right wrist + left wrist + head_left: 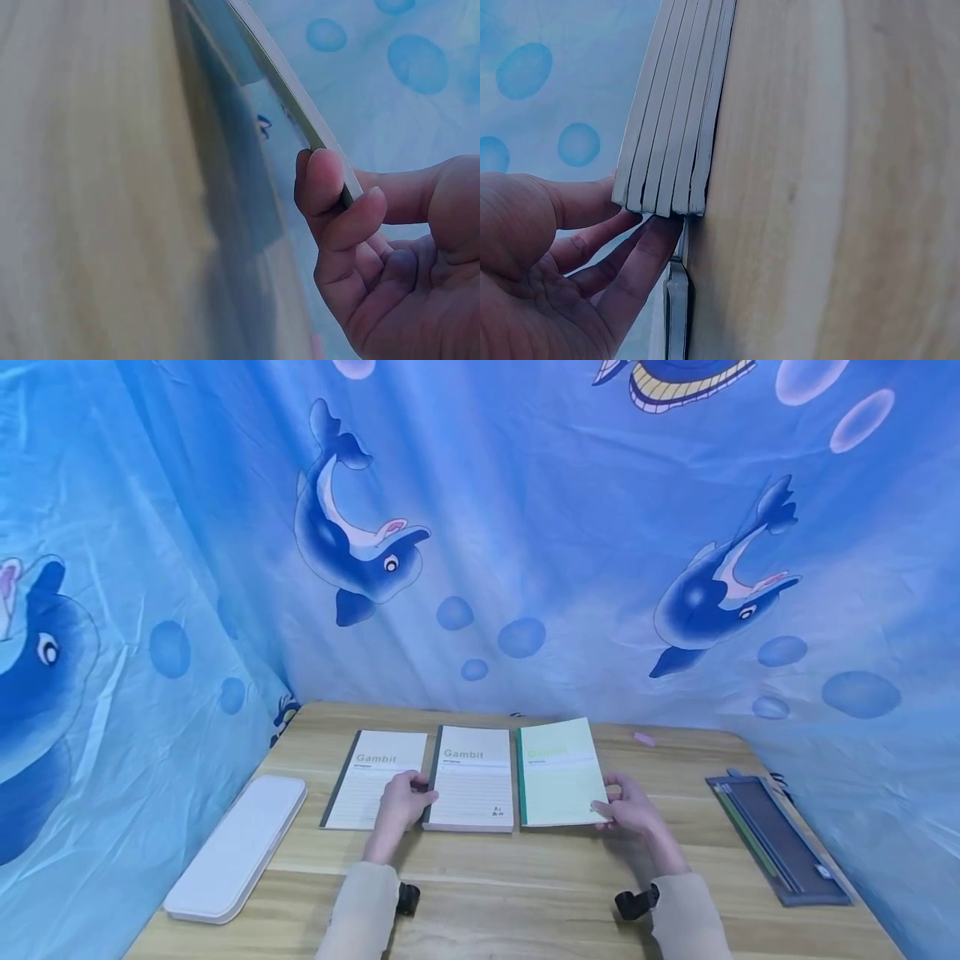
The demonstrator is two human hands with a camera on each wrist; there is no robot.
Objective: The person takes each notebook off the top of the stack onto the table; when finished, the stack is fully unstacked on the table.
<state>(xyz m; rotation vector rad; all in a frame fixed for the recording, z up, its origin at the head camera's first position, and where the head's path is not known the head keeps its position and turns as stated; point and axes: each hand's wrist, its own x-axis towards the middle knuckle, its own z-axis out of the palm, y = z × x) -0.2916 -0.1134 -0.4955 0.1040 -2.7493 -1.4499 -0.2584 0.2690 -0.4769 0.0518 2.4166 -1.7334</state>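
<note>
My right hand (pixel 628 806) pinches the lower right edge of a pale green notebook (pixel 561 785) with a dark green spine. That notebook's right side is tilted up off the table, with thumb above and curled fingers (pixel 352 225) below in the right wrist view. My left hand (pixel 405 802) is at the left edge of a white notebook stack (pixel 474 785) in the middle. In the left wrist view its thumb (pixel 585 201) is at the stack's top edge and its fingers lie along the end of the several notebooks (pixel 667 150). Another white notebook (pixel 390 752) marked Gambit lies to the left, partly behind that hand.
A white case (pixel 236 847) lies at the table's left. On the right is a dark mesh pouch (pixel 783 843) with long items inside. A small pink piece (pixel 644 739) sits near the back edge of the wooden table (pixel 510 893). A blue dolphin-print curtain (pixel 540 527) stands behind.
</note>
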